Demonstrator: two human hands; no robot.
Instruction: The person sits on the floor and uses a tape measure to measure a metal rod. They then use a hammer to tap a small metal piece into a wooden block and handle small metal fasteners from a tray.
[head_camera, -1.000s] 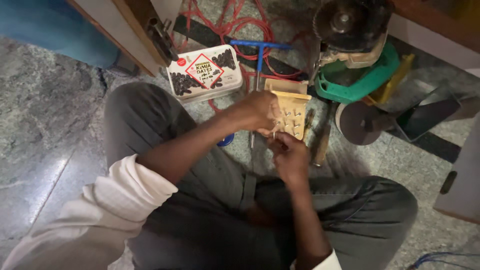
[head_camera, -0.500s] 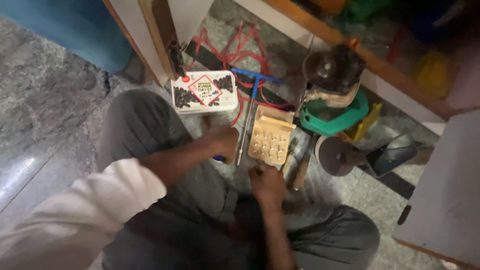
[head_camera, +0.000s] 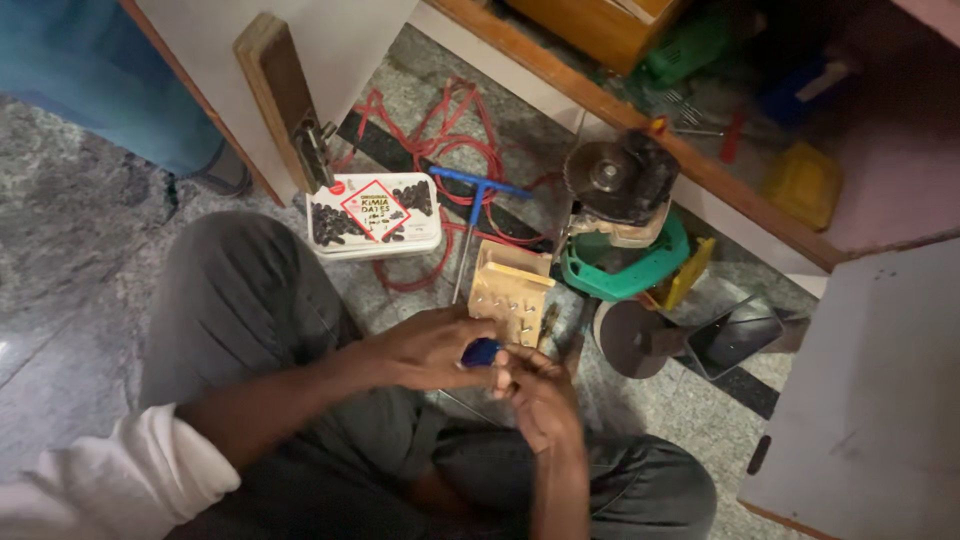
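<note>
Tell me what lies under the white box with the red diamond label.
The white box rests on the stone floor with loops of red cable running beneath its right edge. Whatever sits directly below its middle is covered, and its contents are hidden by the lid.

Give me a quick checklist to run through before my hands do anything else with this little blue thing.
1. Blue thing held in left hand: ok.
2. Right hand touching it: ok.
3. What the blue thing is: cannot tell.
4. Wooden block with holes close ahead, uncovered: ok.
5. Floor around free of clutter: not ok, red cable and circular saw lie close.
6. Blue T-handle tool within reach: ok.
</note>
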